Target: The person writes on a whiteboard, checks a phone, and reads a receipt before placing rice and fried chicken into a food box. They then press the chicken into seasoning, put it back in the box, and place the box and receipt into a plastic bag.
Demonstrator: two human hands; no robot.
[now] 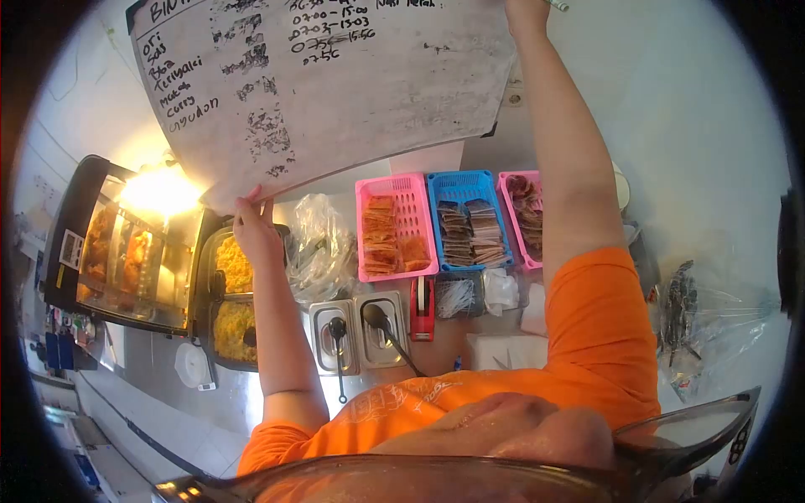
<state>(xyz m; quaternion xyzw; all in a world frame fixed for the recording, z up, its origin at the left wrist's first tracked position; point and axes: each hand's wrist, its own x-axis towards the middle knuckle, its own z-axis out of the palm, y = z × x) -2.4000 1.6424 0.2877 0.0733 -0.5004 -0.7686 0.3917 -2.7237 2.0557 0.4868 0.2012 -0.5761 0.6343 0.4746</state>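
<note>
A large whiteboard [352, 92] with black handwritten words and times hangs tilted across the top of the head view. My left hand [258, 226] is at its lower left edge, fingers closed on the rim with the fingertips on the written face. At the top edge, beside the board's right side, my right hand [527, 18] is partly cut off. The pale end of a pen-like marker [558, 5] sticks out of it. Black smudges cover part of the board's middle column.
Below stand a pink basket [397, 272], a blue basket [470, 267] and another pink basket [508, 201] with food packs. Metal pans [323, 360] with ladles, a red tape dispenser [423, 323] and yellow food trays [235, 327] are nearer. A lit glass warmer [126, 251] stands left.
</note>
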